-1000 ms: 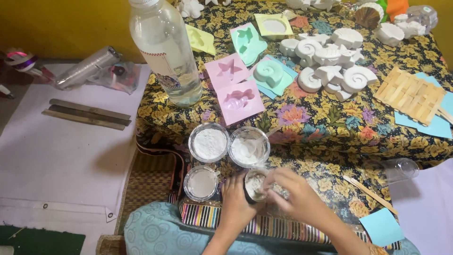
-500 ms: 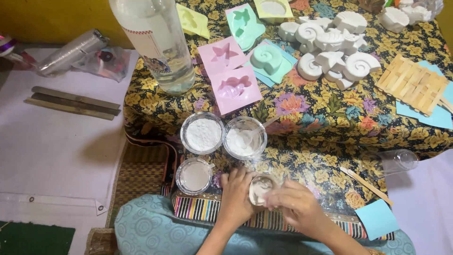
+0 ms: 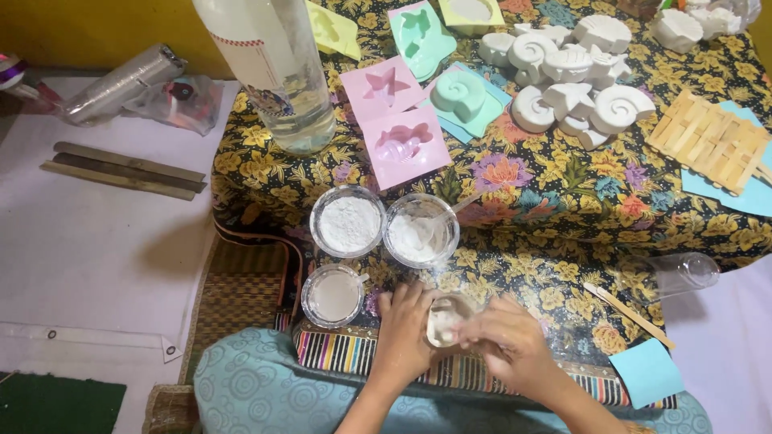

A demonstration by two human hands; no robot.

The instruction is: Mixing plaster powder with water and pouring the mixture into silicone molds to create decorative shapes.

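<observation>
We see our left hand [image 3: 404,333] cupping a small clear cup [image 3: 447,319] of white paste; our right hand [image 3: 508,341] pinches its rim, near three powder-filled cups [image 3: 348,223].

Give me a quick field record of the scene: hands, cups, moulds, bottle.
left hand: grips the small clear cup holding white paste
right hand: at that cup's rim, working the paste
powder cups: two, side by side, beyond the hands
third cup: left of the hands, whitish content
pink moulds: flat on the floral cloth
clear bottle: upright, beside the moulds
</observation>
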